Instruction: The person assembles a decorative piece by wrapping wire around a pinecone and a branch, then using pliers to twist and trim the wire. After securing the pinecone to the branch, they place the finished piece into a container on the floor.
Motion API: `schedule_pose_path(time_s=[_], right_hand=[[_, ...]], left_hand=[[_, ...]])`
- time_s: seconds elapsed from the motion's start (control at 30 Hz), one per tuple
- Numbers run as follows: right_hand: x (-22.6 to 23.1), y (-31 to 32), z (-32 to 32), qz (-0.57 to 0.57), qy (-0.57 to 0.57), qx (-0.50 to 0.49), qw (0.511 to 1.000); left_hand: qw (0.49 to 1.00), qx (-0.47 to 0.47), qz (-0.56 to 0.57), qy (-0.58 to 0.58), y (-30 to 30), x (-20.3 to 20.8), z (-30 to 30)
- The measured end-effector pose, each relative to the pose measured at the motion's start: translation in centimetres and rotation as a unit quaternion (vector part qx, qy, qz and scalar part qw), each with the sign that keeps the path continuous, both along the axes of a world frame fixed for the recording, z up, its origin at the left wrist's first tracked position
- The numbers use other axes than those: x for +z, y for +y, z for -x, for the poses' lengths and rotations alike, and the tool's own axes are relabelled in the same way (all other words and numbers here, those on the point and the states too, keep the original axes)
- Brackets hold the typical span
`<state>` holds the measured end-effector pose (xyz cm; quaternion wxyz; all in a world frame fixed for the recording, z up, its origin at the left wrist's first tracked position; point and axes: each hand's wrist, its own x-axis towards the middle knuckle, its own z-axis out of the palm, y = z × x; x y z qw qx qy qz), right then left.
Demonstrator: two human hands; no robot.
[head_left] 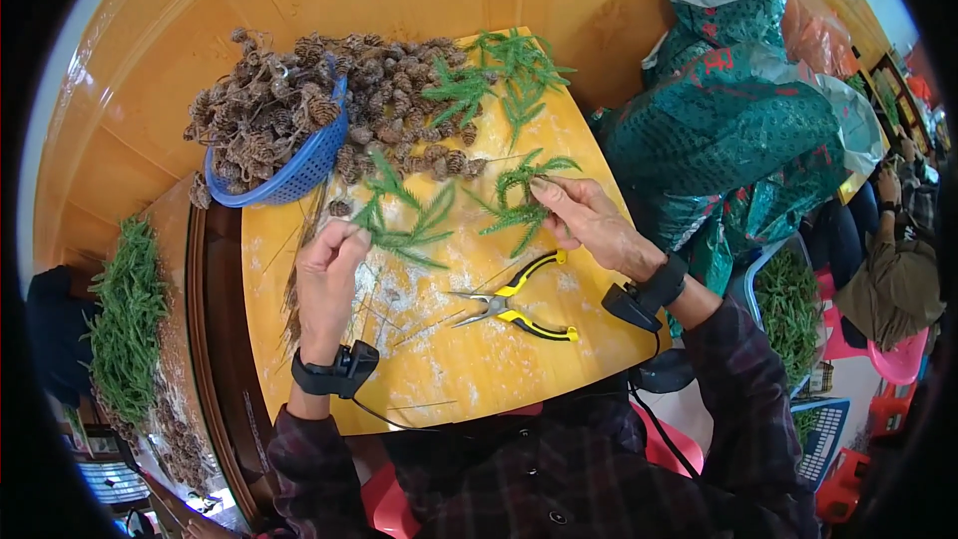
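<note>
My left hand (331,265) is closed in a pinch at the stem end of a green artificial pine sprig (417,230), whose needled branches spread to the right over the table. Between the thumb and fingers of my right hand (594,220) is a second pine sprig (519,202), with a curled upper branch. The two sprigs are close together but appear apart. Below them lie yellow-and-black pliers (514,291), jaws spread and pointing left. More green sprigs (514,70) rest at the table's far edge.
A blue plastic basket (289,180) heaped with pine cones (264,95) tilts at the far left, beside a loose pile of cones (394,90). The yellow table (449,359) carries white dust and thin wires. Large green sacks (728,120) stand at right. Another person (893,269) sits farther right.
</note>
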<state>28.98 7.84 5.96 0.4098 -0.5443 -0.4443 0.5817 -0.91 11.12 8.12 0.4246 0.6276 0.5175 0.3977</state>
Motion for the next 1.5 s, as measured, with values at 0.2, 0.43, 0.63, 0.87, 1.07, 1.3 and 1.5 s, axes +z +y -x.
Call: schedule_pose_path(time_s=[0.2,0.43,0.63,0.87,1.07,1.3,1.5], right_hand=[[1.0,-0.1,-0.1,-0.095,-0.028,-0.027,0.995],[2.0,-3.2,-3.6,-0.173,0.004,-0.161,0.972],[2.0,-9.9,-7.6,-0.176,-0.024,-0.308,0.935],[-4.1,-16.0,-18.8,-0.114,-0.007,-0.598,0.793],[-11.4,-25.2,-31.3,-0.053,-0.146,-0.712,0.685],[-14.0,-28.6,-33.7,0.101,-0.078,-0.602,0.788],[-8.4,-16.9,-22.0,-0.009,-0.108,-0.445,0.889]], left_hand=[[0.998,0.0,-0.003,-0.064,-1.3,-0.5,-0.4],[0.975,-0.086,0.032,-0.2,-2.2,-0.3,-2.3],[0.981,-0.066,0.03,-0.181,-4.2,0.5,-4.6],[0.978,-0.113,0.065,-0.163,-2.8,-1.6,-2.4],[0.972,-0.149,0.067,-0.167,-2.1,-3.0,-2.3],[0.98,-0.091,0.076,-0.158,-2.9,-3.2,-2.6],[0.997,-0.024,0.061,-0.043,-5.0,0.2,-6.2]])
